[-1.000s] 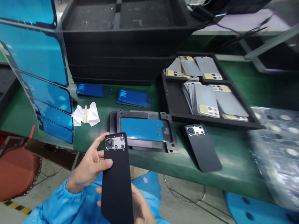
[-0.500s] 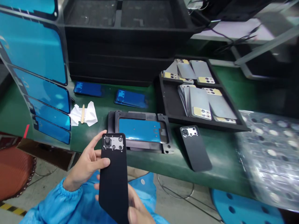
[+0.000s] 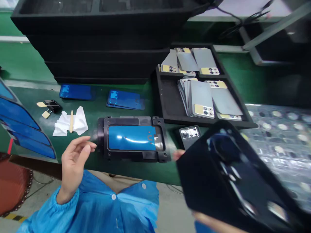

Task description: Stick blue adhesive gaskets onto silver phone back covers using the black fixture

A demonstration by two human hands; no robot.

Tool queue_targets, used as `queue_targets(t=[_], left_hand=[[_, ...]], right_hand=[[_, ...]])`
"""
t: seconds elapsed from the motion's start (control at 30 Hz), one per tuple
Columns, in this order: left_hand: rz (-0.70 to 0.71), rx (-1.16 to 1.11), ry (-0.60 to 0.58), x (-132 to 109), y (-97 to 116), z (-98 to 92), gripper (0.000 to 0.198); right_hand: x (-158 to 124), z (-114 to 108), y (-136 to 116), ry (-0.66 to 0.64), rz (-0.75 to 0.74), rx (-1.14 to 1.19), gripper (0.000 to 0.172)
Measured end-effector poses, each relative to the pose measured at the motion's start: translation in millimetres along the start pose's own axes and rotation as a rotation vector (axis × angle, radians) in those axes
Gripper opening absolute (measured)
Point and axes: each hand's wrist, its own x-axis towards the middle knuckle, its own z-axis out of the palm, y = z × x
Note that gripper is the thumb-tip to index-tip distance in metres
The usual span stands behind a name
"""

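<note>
My right hand grips a black phone back cover, tilted and close to the camera; most of that hand is hidden behind it. Blurred camera openings show on the cover. My left hand is empty, its fingers loosely bent and a little apart, just left of a black fixture frame. Inside the frame lies a blue film sheet. A second black back cover rests on the table, partly hidden behind the raised one.
A black tray holds stacked silver back panels. Blue film pieces lie behind the fixture. A white cloth with a wooden stick, binder clips and hanging blue sheets are left; clear plastic blister trays are right.
My left hand has let go of the black back cover and moved left. My right hand has carried the cover up and right, turning it over and nearer the camera. The view has shifted.
</note>
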Motion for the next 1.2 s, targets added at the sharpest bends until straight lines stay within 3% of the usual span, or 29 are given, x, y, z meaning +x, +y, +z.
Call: queue_targets(t=[0.07,0.13,0.3,0.4,0.67,0.97,1.2], left_hand=[[0.003,0.032,0.065,9,-7,2.4,0.015],[0.013,0.047,0.08,15,-13,7.7,0.017],[0.06,0.073,0.065,26,-20,29.5,0.024],[0.062,0.07,0.049,33,-20,39.5,0.023],[-0.062,0.078,0.025,42,-23,42.5,0.032],[-0.095,0.037,-0.002,38,-24,44.9,0.045],[-0.092,0.025,-0.013,35,-25,43.0,0.054]], right_hand=[[20,-24,0,0.139,0.002,-0.028,0.064],[42,-34,-1,0.152,-0.041,-0.117,0.06],[82,-34,7,-0.089,-0.071,-0.301,0.058],[93,-33,13,-0.152,-0.078,-0.335,0.057],[106,-23,19,-0.192,-0.076,-0.352,0.064],[105,-27,18,-0.24,-0.045,-0.287,0.058],[103,-29,20,-0.257,-0.045,-0.284,0.065]])
